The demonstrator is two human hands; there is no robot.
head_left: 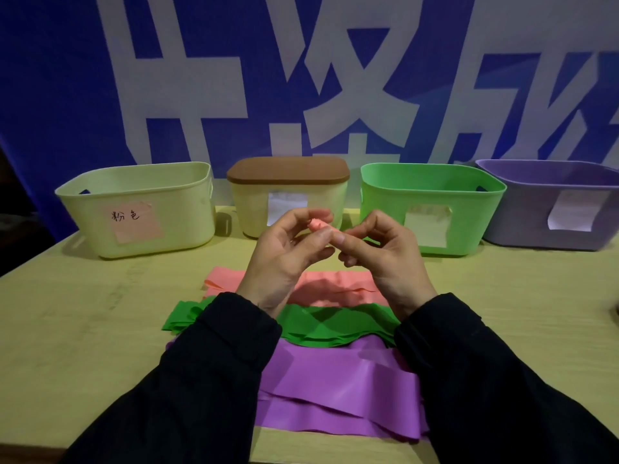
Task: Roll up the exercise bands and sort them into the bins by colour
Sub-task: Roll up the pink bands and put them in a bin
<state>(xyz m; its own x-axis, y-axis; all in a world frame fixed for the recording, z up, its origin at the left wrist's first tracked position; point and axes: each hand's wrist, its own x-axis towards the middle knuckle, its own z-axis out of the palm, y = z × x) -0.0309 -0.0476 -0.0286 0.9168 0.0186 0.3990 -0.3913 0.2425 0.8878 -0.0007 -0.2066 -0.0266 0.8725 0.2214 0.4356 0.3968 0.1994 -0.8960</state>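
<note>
- Pink band [331,288]: flat on the table [83,329] at centre; one end is lifted and wound into a small roll [320,226] held above it, mostly hidden by fingers
- Left hand [284,252]: fingers curled, thumb and fingertips pinching the roll from 9 o'clock
- Right hand [385,256]: fingers curled, thumb and forefinger pinching the same roll from 3 o'clock; the fingertips of both hands meet
- Green band [321,324]: at 6 o'clock of the pink band, overlapping its near edge; both ends covered by the dark sleeves [201,380]
- Purple band [335,390]: at 6 o'clock of the green band, partly hidden by the sleeves
- Cream bin [140,209]: at 10 o'clock, open, pink label with handwritten characters
- Lidded bin [288,195]: at 12 o'clock, brown lid, white label partly hidden by the left hand
- Green bin [432,205]: at 1 o'clock, label text unreadable
- Purple bin [552,209]: at 2 o'clock, cut off by the frame edge
- Blue banner [60,78]: behind the bins, large white characters cut off
</note>
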